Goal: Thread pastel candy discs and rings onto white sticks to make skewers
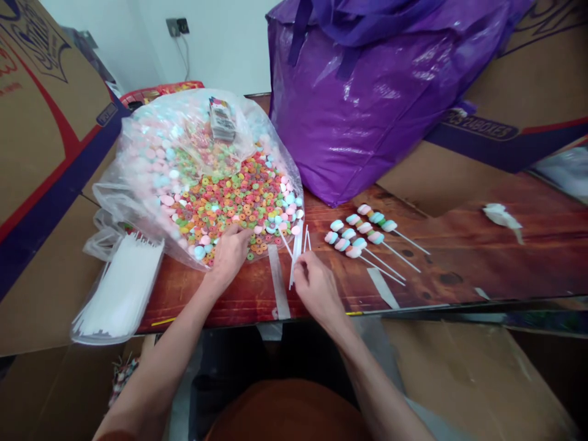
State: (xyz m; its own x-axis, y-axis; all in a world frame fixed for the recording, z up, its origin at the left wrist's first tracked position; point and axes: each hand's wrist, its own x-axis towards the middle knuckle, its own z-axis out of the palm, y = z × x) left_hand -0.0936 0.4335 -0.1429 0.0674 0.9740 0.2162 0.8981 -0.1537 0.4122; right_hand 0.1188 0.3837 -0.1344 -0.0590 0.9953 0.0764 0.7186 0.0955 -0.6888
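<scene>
My left hand [231,252] reaches into the front of a heap of sugared gummy rings [220,199] in orange, red, green and yellow. Its fingers are bent together; whatever they pinch is hidden. Pink, white and blue marshmallows [289,208] lie around the rings, inside an opened clear plastic bag [133,147]. At the table's front, my right hand [316,283] is closed with its fingertips on thin white sticks [297,248], several of which stand out beside it. Right of that hand lie several candy skewers [365,229], marshmallows and gummies threaded on white sticks.
A clear pack of white sticks [122,288] rests at the left table edge. Behind stands a large purple bag [367,110]. Cardboard boxes [41,153] flank the table. Small packets [222,120] sit on the candy bag; a crumpled white scrap [502,217] lies far right.
</scene>
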